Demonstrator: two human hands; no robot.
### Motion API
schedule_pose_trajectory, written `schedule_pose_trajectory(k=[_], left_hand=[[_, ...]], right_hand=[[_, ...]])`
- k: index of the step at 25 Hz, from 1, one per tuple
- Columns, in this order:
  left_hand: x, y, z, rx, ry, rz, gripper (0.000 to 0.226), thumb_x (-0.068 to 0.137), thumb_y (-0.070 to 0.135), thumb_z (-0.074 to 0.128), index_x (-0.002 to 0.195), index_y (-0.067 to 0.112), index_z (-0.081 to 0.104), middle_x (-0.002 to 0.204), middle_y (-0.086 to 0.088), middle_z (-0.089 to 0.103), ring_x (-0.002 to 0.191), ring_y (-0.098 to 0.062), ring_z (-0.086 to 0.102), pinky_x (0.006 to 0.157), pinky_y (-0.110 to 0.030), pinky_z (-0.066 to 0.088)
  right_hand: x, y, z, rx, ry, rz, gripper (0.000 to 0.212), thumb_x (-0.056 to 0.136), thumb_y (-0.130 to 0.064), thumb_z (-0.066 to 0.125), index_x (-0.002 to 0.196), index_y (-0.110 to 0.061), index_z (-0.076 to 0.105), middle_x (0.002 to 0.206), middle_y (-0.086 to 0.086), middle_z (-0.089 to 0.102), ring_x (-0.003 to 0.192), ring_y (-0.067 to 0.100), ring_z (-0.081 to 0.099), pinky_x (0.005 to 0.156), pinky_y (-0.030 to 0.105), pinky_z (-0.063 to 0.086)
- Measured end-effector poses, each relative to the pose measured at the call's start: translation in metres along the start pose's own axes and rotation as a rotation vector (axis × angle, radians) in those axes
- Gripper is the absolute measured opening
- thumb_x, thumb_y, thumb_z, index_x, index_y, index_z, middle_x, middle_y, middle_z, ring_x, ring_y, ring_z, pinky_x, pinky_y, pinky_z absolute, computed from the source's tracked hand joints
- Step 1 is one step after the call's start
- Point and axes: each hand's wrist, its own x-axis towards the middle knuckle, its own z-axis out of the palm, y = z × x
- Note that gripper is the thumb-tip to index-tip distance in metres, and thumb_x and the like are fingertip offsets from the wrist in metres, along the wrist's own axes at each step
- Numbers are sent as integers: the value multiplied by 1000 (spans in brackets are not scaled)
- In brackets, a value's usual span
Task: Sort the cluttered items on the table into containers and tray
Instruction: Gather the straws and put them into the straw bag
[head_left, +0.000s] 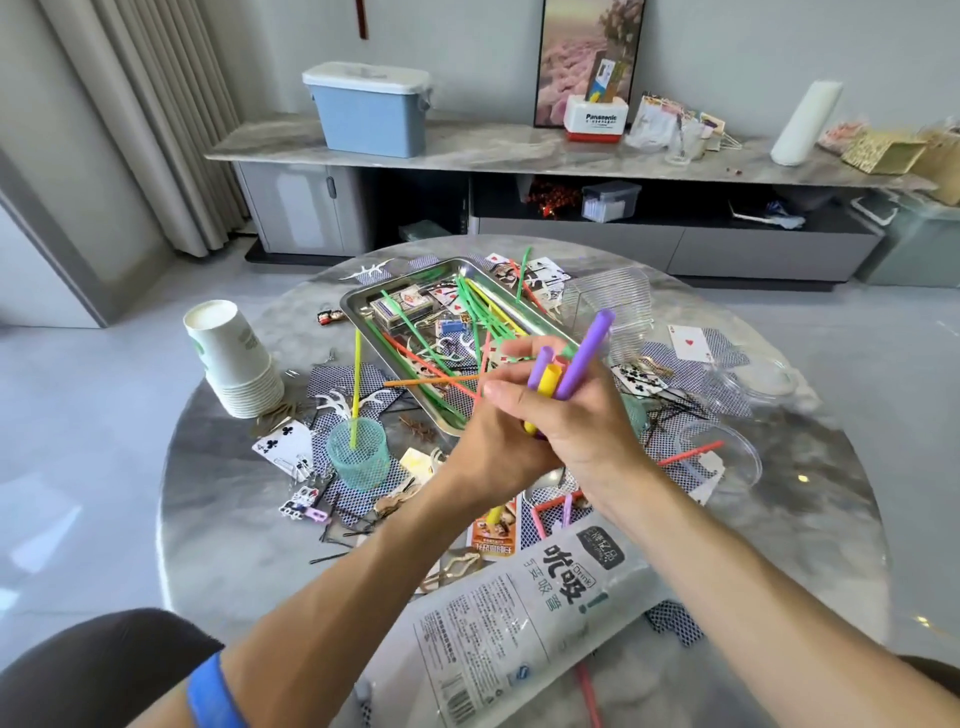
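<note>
We see both hands meet above the middle of the round table (249, 545), its top a polished grey marble with pale veins. The right hand (576, 421) curls round a bundle of thick straws (569, 371), smooth matte plastic tubes in purple and yellow whose open ends point up and away. The left hand (498, 415) closes against the same bundle from the other side; its fingers are blurred, so we can only say it seems to pinch the straws as well.

Just behind the hands lies a shallow steel tray (358, 306), rectangular with rounded corners and a mirror sheen, holding thin straws (483, 312) in green, yellow and orange, card boxes and white floss picks. To the left stands a teal mesh cup (363, 462), round and perforated, with one thin yellow straw (356, 384) upright in it. Further left a stack of white paper cups (234, 358) leans slightly. Playing cards (691, 343) with blue lattice backs, black hairpins and clear plastic lids lie scattered over the marble. A glossy printed straw bag (519, 613) lies near the front edge.

Beyond, a long marble-topped sideboard (467, 150) carries a blue lidded bin (371, 111); the floor is pale grey, and pleated curtains hang at the left.
</note>
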Motion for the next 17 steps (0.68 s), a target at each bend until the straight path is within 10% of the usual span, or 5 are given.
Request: schedule_pose_trajectory(k=[3, 7, 17], left_hand=[[-19, -22, 6, -122, 39, -115, 44, 70, -6, 71, 98, 25, 59, 89, 2, 60, 84, -5, 57, 75, -26, 49], [-36, -43, 9, -18, 63, -239, 50, 69, -3, 74, 107, 25, 57, 91, 21, 67, 89, 12, 61, 75, -7, 47], [-30, -32, 11, -14, 103, -373, 24, 65, 12, 73, 69, 35, 66, 55, 14, 63, 49, 5, 55, 48, -8, 40]], right_hand=[[-9, 25, 4, -106, 65, 71, 15, 75, -9, 82, 79, -10, 68, 87, 20, 71, 88, 31, 71, 81, 40, 57], [-13, 40, 9, -51, 59, 77, 21, 72, -8, 83, 83, -20, 70, 84, 3, 75, 84, 17, 72, 72, 23, 55], [-1, 32, 2, 217, 143, 76, 22, 68, -15, 84, 82, -19, 69, 81, 9, 68, 79, 27, 70, 74, 37, 59]])
